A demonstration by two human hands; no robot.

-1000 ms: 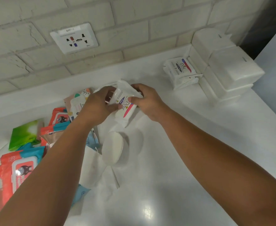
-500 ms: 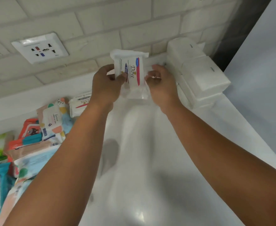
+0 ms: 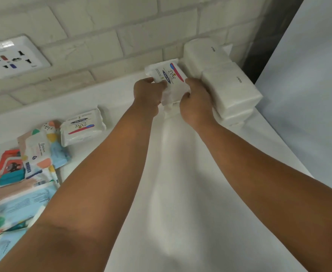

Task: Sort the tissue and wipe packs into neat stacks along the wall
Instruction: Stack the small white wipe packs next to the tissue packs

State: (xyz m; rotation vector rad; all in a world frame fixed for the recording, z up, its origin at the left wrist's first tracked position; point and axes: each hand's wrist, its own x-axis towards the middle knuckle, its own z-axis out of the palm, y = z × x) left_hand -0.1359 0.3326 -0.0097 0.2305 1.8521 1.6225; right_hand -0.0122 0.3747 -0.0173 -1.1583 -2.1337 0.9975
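While at full stretch — left hand (image 3: 146,95), right hand (image 3: 193,104) around Dove pack (image 3: 170,74)

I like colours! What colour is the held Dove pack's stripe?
Pink stripe on Dove pack; head view.

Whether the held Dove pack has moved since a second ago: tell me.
Yes. The Dove pack has gone toward the wall, now beside the white tissue stack.

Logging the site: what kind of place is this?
Likely a home or utility counter: a white countertop against a painted brick wall, a wall socket, and stacked tissue packs.
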